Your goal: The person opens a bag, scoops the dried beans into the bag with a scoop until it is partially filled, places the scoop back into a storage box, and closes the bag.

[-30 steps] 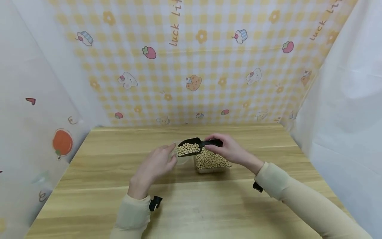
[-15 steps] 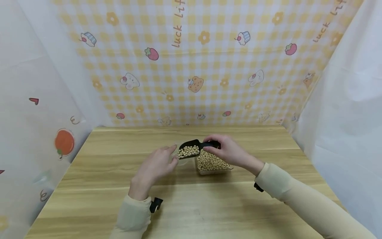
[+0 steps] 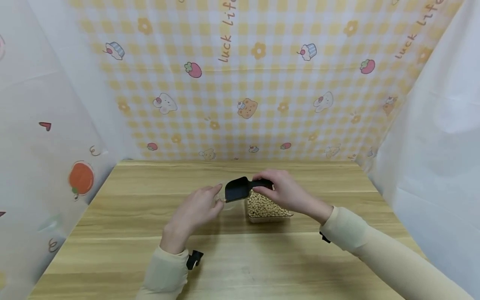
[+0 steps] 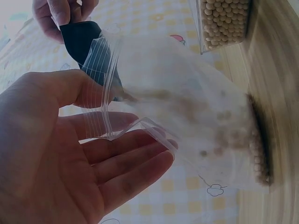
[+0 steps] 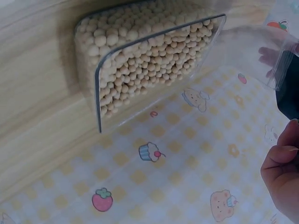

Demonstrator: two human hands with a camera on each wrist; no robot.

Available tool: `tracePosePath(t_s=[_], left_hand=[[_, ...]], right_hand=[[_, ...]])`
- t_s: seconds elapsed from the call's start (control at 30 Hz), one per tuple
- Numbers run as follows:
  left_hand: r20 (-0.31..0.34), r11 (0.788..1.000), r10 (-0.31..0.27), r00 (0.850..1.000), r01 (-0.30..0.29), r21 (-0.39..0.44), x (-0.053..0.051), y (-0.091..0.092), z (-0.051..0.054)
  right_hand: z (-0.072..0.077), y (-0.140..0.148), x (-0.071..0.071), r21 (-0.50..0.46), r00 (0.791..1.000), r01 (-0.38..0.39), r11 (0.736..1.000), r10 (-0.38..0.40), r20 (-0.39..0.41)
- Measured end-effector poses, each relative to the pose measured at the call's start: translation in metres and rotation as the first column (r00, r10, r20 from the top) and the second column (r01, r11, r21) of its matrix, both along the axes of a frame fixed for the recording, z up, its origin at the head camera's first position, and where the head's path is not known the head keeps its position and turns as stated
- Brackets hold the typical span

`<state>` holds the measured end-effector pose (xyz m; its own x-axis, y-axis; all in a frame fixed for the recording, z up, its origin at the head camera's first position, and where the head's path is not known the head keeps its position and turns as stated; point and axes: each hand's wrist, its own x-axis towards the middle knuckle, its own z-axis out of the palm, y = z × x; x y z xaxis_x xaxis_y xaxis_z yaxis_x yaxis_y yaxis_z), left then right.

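Grips the scoop (image 3: 237, 189) by its handle in the right hand (image 3: 282, 189), fingers curled round it, with the handle above the tub (image 3: 270, 219) and the bowl just past the tub's left edge. Angles the scoop's tip down into the mouth of the clear bag (image 4: 154, 65), left of the tub and near it. Holds the bag's mouth with thumb and index finger of the left hand (image 3: 193, 212), the remaining fingers loosely extended alongside. Drops beans (image 4: 257, 163), blurred, into the bag, with some gathered at its bottom. Has more beans filling the tub, on the table (image 3: 247, 266). Faces a checked curtain (image 3: 258, 79) behind the tub.
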<state>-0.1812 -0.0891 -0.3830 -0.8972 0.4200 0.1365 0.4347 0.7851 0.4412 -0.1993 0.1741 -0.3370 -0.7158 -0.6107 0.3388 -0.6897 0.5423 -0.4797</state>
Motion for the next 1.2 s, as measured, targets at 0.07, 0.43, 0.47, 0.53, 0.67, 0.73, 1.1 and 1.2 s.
tracePosePath(t_s=[0.07, 0.43, 0.47, 0.53, 0.67, 0.73, 1.1, 1.2], left_hand=[[0.002, 1.0, -0.001, 1.0, 0.001, 0.005, 0.0, 0.001, 0.0], [0.009, 1.0, 0.007, 1.0, -0.007, 0.017, -0.001, 0.002, 0.002], [0.004, 1.0, 0.006, 1.0, -0.006, 0.016, -0.001, 0.002, 0.002], [-0.01, 1.0, 0.005, 1.0, -0.005, 0.014, -0.001, 0.001, 0.001], [-0.026, 1.0, 0.001, 1.0, 0.0, 0.018, -0.002, 0.001, 0.001], [-0.034, 1.0, -0.004, 0.999, 0.004, 0.019, -0.002, 0.001, 0.0], [-0.005, 0.999, -0.011, 1.0, 0.011, 0.03, -0.002, 0.0, 0.0], [-0.012, 1.0, -0.013, 1.0, 0.014, 0.028, -0.002, 0.0, -0.001]], right_hand=[[0.003, 0.001, 0.001, 0.002, 1.0, -0.007, 1.0, 0.007, -0.019], [0.018, 0.02, 0.002, 0.016, 0.987, -0.02, 1.0, 0.022, -0.157], [0.019, 0.023, 0.002, 0.014, 0.986, -0.016, 1.0, 0.018, -0.163], [0.021, 0.03, 0.002, 0.015, 0.986, -0.005, 1.0, 0.007, -0.166], [0.022, 0.047, -0.001, 0.034, 0.987, 0.021, 0.999, -0.016, -0.158], [0.021, 0.056, -0.002, 0.045, 0.988, 0.034, 0.998, -0.026, -0.154], [0.012, 0.093, -0.008, 0.204, 0.989, 0.045, 0.978, -0.014, -0.15], [0.007, 0.099, -0.009, 0.291, 0.985, 0.053, 0.955, -0.002, -0.171]])
